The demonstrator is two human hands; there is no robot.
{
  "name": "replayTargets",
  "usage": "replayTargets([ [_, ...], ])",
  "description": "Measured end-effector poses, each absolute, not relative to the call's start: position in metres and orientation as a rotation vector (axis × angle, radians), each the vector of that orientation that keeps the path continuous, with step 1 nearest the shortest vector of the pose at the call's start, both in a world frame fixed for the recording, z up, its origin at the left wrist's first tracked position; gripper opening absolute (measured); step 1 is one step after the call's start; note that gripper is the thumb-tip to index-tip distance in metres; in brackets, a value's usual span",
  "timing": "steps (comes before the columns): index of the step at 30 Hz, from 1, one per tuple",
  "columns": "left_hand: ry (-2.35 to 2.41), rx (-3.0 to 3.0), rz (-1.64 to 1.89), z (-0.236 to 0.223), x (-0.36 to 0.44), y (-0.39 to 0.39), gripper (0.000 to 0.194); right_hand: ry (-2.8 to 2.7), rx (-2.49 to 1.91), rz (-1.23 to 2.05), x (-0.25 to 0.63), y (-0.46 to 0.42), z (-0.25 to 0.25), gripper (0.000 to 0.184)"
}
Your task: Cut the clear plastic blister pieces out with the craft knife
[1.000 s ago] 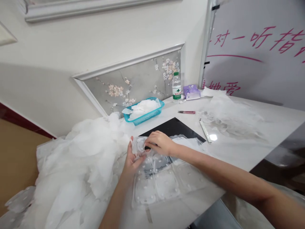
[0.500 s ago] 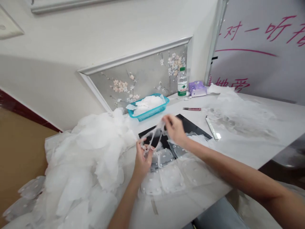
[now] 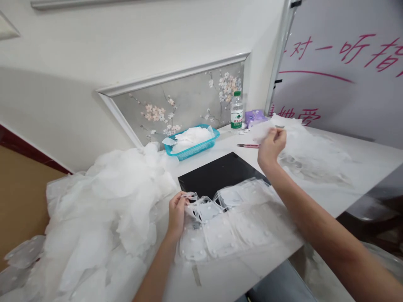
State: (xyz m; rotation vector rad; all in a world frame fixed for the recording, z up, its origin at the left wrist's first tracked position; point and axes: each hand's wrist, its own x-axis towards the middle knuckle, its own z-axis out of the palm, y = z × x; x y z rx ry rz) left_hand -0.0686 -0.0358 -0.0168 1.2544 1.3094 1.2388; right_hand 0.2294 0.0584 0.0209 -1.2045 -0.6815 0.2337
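Note:
My left hand [image 3: 178, 213] is closed on the near-left corner of a clear plastic sheet [image 3: 218, 240], which is divided into square sections with small white dots. Part of the sheet curls up beside my fingers and overlaps the black board [image 3: 220, 171]. My right hand [image 3: 272, 146] is raised over the table's right side, fingers pinched on a thin, whitish film scrap [image 3: 260, 131]. Behind that hand spreads a heap of similar clear scraps [image 3: 317, 147]. Pink-handled snips [image 3: 248, 146] lie left of my right hand, their handle end partly covered.
A large pile of white translucent pieces [image 3: 103, 222] fills the left side. A teal basket [image 3: 192, 150] with white pieces stands by the wall, near a green-capped bottle [image 3: 236, 112] and a purple packet [image 3: 255, 118]. The table's front edge slopes up to the right.
My hands have pulled apart. My right hand has moved right with the film scrap, away from the sheet. My left hand has lowered slightly and keeps hold of the plastic.

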Motion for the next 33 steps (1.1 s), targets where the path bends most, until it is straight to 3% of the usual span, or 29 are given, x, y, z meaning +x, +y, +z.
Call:
replayTargets([
  [4, 1.309, 1.164, 1.296, -0.015, -0.072, -0.033, 0.020, -1.056, -1.376, 0.138, 0.216, 0.051, 0.015, 0.045],
  [7, 1.295, 1.138, 1.307, -0.011, -0.072, -0.035, 0.031, -1.557, -1.267, 0.322, 0.179, 0.041, 0.004, 0.032],
  [11, 1.302, 1.155, 1.339, -0.005, -0.068, -0.038, 0.041, -2.073, -0.969, 0.550, 0.138, 0.016, 0.003, 0.035],
  [14, 1.311, 1.175, 1.340, -0.002, -0.066, -0.040, 0.041, -2.265, -0.796, 0.658, 0.126, 0.000, 0.008, 0.016],
  [16, 1.315, 1.180, 1.322, -0.001, -0.066, -0.041, 0.044, -2.248, -0.826, 0.658, 0.127, -0.002, 0.011, 0.007],
  [21, 1.321, 1.185, 1.179, 0.000, -0.067, -0.040, 0.056, -1.912, -1.127, 0.500, 0.147, 0.016, 0.014, 0.019],
  [28, 1.316, 1.220, 0.997, 0.002, -0.070, -0.043, 0.032, -1.722, -1.227, 0.272, 0.159, 0.024, 0.014, 0.019],
  [33, 1.331, 1.140, 1.108, -0.002, -0.067, -0.046, 0.037, -1.867, -0.990, 0.077, 0.144, 0.004, 0.020, 0.021],
])
